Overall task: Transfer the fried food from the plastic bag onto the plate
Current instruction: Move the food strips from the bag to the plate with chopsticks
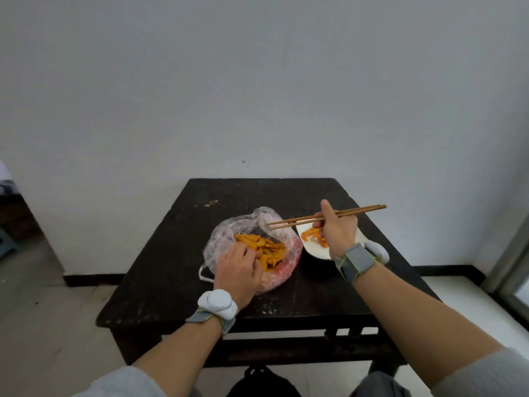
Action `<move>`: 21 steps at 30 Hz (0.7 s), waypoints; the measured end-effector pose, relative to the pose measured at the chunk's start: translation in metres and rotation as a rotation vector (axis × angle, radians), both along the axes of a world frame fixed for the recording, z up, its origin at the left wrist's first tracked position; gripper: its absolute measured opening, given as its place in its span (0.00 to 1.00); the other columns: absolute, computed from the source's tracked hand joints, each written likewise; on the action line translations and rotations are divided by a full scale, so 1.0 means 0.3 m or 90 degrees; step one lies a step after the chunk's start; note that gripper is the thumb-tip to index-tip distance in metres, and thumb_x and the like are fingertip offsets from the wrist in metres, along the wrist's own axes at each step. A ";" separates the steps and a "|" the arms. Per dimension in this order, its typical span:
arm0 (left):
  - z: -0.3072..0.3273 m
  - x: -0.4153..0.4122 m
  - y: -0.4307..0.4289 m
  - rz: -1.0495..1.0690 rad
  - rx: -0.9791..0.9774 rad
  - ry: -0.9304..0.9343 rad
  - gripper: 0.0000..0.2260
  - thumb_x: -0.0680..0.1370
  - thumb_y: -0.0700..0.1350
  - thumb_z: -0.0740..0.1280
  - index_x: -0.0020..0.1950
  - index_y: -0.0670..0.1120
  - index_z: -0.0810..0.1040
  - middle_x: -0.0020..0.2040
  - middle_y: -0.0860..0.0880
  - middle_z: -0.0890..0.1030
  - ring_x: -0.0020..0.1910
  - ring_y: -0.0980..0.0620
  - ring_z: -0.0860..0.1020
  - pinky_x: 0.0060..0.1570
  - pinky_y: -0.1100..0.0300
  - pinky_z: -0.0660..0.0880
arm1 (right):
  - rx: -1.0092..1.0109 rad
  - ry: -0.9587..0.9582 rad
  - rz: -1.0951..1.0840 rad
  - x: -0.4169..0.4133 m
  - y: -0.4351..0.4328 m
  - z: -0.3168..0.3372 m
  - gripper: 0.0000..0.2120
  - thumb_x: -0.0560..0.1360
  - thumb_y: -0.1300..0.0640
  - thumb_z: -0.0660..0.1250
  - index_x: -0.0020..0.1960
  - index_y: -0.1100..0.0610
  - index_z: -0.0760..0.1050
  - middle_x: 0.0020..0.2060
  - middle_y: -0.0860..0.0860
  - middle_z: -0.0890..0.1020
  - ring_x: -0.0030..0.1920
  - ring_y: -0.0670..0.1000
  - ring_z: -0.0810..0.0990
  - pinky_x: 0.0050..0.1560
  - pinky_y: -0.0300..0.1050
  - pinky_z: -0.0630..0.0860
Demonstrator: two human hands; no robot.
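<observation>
A clear plastic bag lies open in the middle of the dark table, with a heap of orange fried strips inside. My left hand rests on the bag's near left edge, its fingers curled over the plastic beside the food. My right hand grips a pair of wooden chopsticks; their bare tips hover over the bag's right rim. Under that hand sits a white plate holding a few fried strips.
The small dark wooden table stands against a white wall. Some crumbs lie near its far left. A black bag sits on the floor under the near edge. A dark doorway opens at the left.
</observation>
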State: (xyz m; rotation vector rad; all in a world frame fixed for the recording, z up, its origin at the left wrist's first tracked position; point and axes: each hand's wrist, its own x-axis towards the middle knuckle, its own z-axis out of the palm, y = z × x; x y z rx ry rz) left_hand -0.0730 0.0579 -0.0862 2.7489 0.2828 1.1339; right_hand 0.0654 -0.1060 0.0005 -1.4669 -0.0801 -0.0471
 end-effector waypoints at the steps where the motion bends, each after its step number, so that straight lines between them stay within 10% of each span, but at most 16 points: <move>1: -0.007 -0.014 0.013 0.013 0.004 -0.002 0.08 0.74 0.46 0.60 0.41 0.45 0.76 0.41 0.47 0.74 0.38 0.47 0.72 0.37 0.52 0.71 | -0.007 -0.001 0.010 -0.006 0.009 -0.008 0.20 0.79 0.50 0.67 0.34 0.61 0.80 0.23 0.54 0.79 0.17 0.46 0.69 0.20 0.37 0.66; 21: -0.119 -0.102 0.076 0.082 -0.045 0.079 0.11 0.73 0.50 0.57 0.42 0.45 0.75 0.40 0.49 0.74 0.36 0.50 0.73 0.28 0.57 0.72 | -0.219 -0.117 0.021 -0.021 0.116 -0.097 0.21 0.78 0.42 0.65 0.33 0.52 0.82 0.26 0.50 0.82 0.33 0.50 0.83 0.46 0.52 0.81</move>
